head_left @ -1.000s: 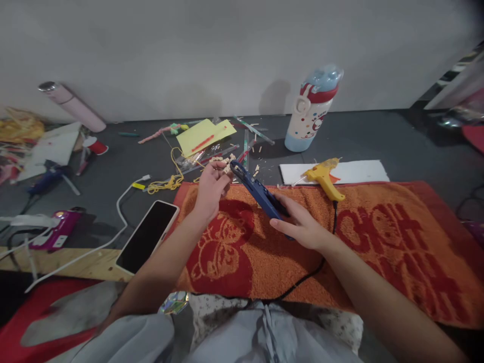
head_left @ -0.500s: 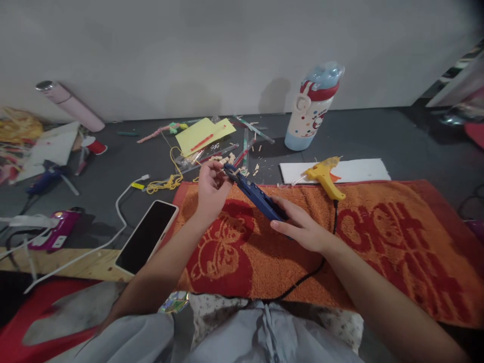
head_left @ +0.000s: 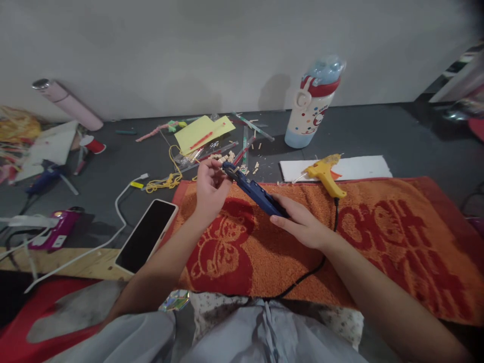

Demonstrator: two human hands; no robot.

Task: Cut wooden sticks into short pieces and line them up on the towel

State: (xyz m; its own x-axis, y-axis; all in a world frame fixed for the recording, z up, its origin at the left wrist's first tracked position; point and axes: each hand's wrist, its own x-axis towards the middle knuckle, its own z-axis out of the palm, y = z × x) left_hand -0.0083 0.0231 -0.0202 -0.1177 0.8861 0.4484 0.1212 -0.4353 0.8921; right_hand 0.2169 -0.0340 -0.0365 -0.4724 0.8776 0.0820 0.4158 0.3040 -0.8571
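Observation:
My right hand is wrapped round the lower end of a blue plier-like hand tool, which slants up and left above the towel. At the tool's upper end, my left hand has its fingers pinched together. What those fingers hold is too small and partly hidden to make out. Behind the tool's head lie small pale wooden pieces. A yellow glue gun rests to the right, partly on the white board.
Clear strips, yellow paper and yellow string lie behind my left hand. A cartoon bottle stands at the back. To the left are a phone, a white cable and a purple power strip. A black cord crosses the towel.
Both hands keep their hold and stay almost in place with the blue tool. The whole view has shifted slightly; nothing has been let go.

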